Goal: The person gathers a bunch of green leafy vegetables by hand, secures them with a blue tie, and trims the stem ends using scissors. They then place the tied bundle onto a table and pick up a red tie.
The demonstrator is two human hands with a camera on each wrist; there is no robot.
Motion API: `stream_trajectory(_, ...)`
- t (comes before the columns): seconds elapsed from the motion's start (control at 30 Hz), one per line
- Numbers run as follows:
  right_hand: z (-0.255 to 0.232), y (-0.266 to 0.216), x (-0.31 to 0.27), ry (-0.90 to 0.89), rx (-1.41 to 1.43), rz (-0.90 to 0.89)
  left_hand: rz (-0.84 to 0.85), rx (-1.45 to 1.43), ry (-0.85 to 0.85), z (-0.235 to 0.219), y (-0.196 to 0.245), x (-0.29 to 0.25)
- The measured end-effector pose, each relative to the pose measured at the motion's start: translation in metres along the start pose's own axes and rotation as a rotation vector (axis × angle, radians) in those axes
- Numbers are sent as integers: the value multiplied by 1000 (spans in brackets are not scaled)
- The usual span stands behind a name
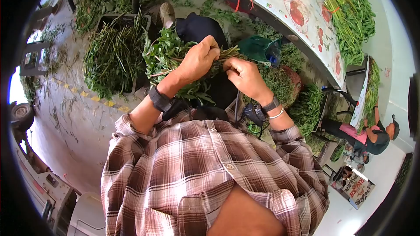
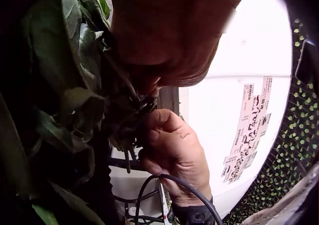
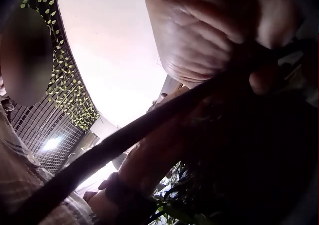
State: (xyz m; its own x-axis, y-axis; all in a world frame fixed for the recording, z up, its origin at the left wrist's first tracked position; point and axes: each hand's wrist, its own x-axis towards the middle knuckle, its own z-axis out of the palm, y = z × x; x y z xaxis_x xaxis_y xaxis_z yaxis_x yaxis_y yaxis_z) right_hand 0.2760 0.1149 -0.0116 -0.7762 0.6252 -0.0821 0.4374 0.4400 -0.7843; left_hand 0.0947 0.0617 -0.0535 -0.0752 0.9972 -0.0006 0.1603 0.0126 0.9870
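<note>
A bunch of leafy green stems (image 1: pixel 168 54) lies over the person's lap in the head view, its cut ends pointing right. The left hand (image 1: pixel 196 61) grips the bunch around its stems, fingers curled. Close beside it, the right hand (image 1: pixel 249 78) has its thumb and fingers bent at the stem ends. In the left wrist view the right hand (image 2: pixel 177 155) pinches at the dark stems just below the left hand (image 2: pixel 164 31). What lies between the right fingertips is partly hidden. The right wrist view is mostly dark, with the right palm (image 3: pixel 199 36) close up.
A crate (image 1: pixel 116 16) heaped with cut greens stands at the left. A table with a patterned cloth (image 1: pixel 302 15) runs along the upper right, bearing a pile of greens (image 1: pixel 350 17). A green bag (image 1: pixel 258 49) is near the right hand. Another person (image 1: pixel 378 137) works farther right.
</note>
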Motion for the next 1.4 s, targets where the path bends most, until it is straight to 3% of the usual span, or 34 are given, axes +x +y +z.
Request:
stream_trajectory(0.1,2,2,0,15,-11,-19,12,-16,20,-1,4,-1)
stream_trajectory(0.3,3,7,-3,-12,20,-1,-96,23,-162,-11,25,-8)
stream_trajectory(0.37,4,8,-4,14,27,-10,225,111,-100,-12,17,-11)
stream_trajectory(0.47,5,10,-3,20,24,-29,198,194,-1,-18,18,-19)
stream_trajectory(0.5,5,11,-2,3,12,-36,338,341,64,-22,17,-20)
stream_trajectory(0.7,3,9,2,-21,1,-35,188,364,41,-19,21,-24)
stream_trajectory(0.9,4,8,1,1,24,-30,160,312,52,-4,17,-23)
stream_trajectory(1.13,3,9,1,8,70,-4,196,415,-18,-3,23,-20)
stream_trajectory(1.4,4,10,3,8,51,-22,295,313,-54,-10,19,-20)
